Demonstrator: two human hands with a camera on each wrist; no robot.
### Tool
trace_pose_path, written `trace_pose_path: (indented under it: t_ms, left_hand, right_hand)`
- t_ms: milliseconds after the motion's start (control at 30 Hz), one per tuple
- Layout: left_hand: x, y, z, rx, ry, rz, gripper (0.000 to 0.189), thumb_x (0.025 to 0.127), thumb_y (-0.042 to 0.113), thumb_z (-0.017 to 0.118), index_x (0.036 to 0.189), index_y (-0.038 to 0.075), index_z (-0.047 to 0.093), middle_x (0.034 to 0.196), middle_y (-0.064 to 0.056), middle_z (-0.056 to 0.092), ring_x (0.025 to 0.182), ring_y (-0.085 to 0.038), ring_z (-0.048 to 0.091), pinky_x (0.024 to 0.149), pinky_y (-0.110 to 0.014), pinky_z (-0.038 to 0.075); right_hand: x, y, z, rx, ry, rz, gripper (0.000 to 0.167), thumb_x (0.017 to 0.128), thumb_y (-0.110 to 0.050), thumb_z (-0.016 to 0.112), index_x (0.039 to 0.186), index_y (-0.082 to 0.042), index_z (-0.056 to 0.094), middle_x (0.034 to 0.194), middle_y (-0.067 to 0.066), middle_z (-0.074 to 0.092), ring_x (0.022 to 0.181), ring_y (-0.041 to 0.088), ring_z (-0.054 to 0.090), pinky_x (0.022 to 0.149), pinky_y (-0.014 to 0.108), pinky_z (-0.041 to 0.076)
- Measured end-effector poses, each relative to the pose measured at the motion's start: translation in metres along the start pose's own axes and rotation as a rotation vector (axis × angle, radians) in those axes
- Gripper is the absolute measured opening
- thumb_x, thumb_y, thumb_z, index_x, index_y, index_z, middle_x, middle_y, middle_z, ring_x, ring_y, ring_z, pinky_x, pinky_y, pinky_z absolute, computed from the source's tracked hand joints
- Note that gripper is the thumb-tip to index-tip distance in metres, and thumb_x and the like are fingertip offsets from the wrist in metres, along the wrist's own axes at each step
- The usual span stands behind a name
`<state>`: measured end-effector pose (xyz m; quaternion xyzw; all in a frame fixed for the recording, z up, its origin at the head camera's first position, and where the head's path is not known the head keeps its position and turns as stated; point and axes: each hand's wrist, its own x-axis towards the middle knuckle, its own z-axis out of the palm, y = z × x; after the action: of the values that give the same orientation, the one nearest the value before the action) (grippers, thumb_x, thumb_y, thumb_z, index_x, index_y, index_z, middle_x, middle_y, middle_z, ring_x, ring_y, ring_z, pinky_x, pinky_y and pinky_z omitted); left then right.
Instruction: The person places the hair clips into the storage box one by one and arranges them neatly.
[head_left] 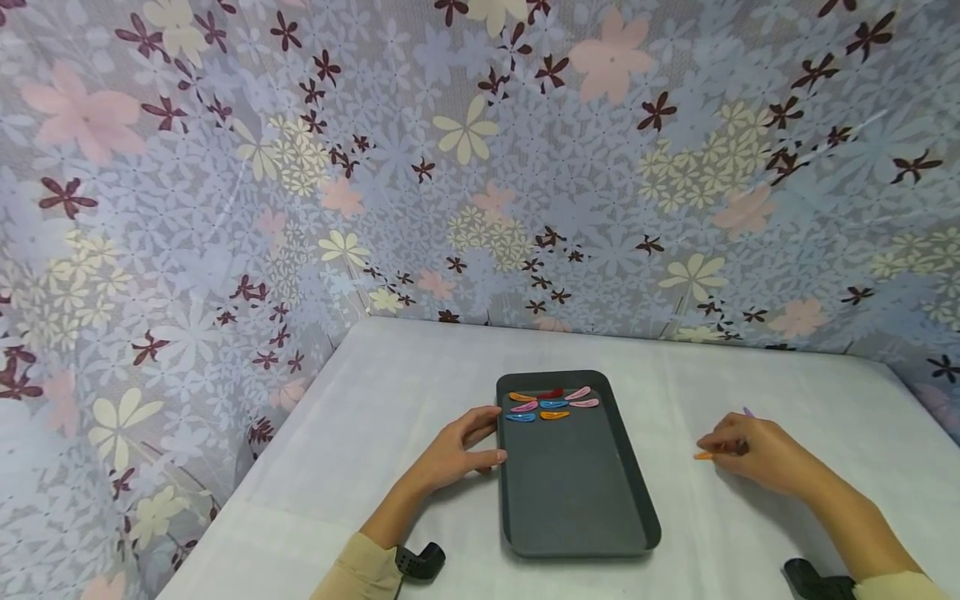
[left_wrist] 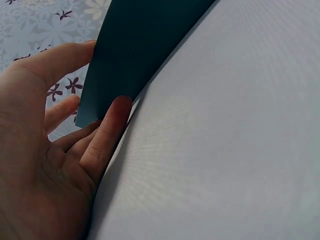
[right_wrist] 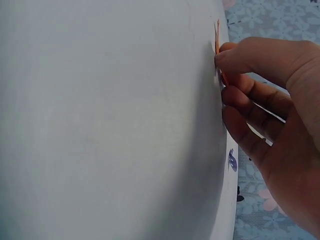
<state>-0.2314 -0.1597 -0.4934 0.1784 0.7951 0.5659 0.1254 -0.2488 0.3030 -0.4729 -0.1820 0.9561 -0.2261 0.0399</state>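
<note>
My left hand (head_left: pixel 453 454) rests against the left side of a dark grey tray (head_left: pixel 573 500), fingers extended and fingertips at its wall. In the left wrist view, the tray's outer wall (left_wrist: pixel 135 50) shows beside the fingers. My right hand (head_left: pixel 765 454), right of the tray and low over the table, pinches an orange snap hair clip (head_left: pixel 703 456) between thumb and fingers. The right wrist view shows this orange clip (right_wrist: pixel 218 45) edge-on, its two thin leaves slightly apart. Just behind that hand lies a purple hair clip (head_left: pixel 747 412), partly hidden in the head view.
At the tray's far end lie several hair clips in rows, among them a red clip (head_left: pixel 551 393), a blue clip (head_left: pixel 521 417), an orange clip (head_left: pixel 554 415) and a pink clip (head_left: pixel 584 403). A white cloth covers the table (head_left: pixel 360 400). Floral fabric (head_left: pixel 465 208) hangs behind it.
</note>
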Motion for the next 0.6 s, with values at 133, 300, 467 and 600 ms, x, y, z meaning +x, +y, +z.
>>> trace_pose_path:
  t_ms: [133,300,467,600]
  left_hand:
    - [0.0003,0.0011,0.0000,0.006,-0.001,-0.005,0.073,0.083,0.033,0.072,0.144,0.021,0.036,0.150,-0.001,0.039,0.137,-0.020,0.042,0.074,-0.030,0.056]
    - [-0.0016,0.0059,-0.0001,0.005,-0.006,-0.007,0.071,0.084,0.032,0.072,0.144,0.019,0.036,0.151,-0.003,0.038,0.138,-0.021,0.041,0.075,-0.029,0.056]
    - [0.0000,0.0013,0.0003,0.000,-0.003,-0.004,0.073,0.082,0.035,0.073,0.144,0.021,0.037,0.150,0.000,0.039,0.137,-0.019,0.041,0.074,-0.030,0.056]
    - [0.0006,0.0011,0.0004,-0.010,-0.007,0.004,0.072,0.083,0.033,0.072,0.144,0.020,0.037,0.150,-0.002,0.039,0.137,-0.021,0.041,0.073,-0.031,0.057]
  right_hand:
    - [-0.0032,0.0013,-0.0007,0.025,-0.031,0.009,0.023,0.078,-0.015,0.074,0.100,-0.022,0.075,0.094,-0.003,0.059,0.074,0.000,0.047,0.061,0.019,0.041]
    - [-0.0057,0.0023,-0.0025,0.040,-0.034,-0.042,0.027,0.079,-0.012,0.072,0.106,-0.017,0.074,0.089,-0.004,0.058,0.070,-0.001,0.042,0.058,0.019,0.038]
    - [-0.0067,0.0009,-0.0027,0.049,-0.044,-0.051,0.029,0.080,-0.010,0.071,0.108,-0.016,0.073,0.087,-0.004,0.059,0.069,-0.001,0.042,0.057,0.019,0.038]
    - [-0.0068,-0.0008,-0.0013,0.024,-0.044,-0.011,0.028,0.079,-0.011,0.071,0.107,-0.015,0.074,0.085,-0.005,0.060,0.068,-0.001,0.043,0.057,0.019,0.039]
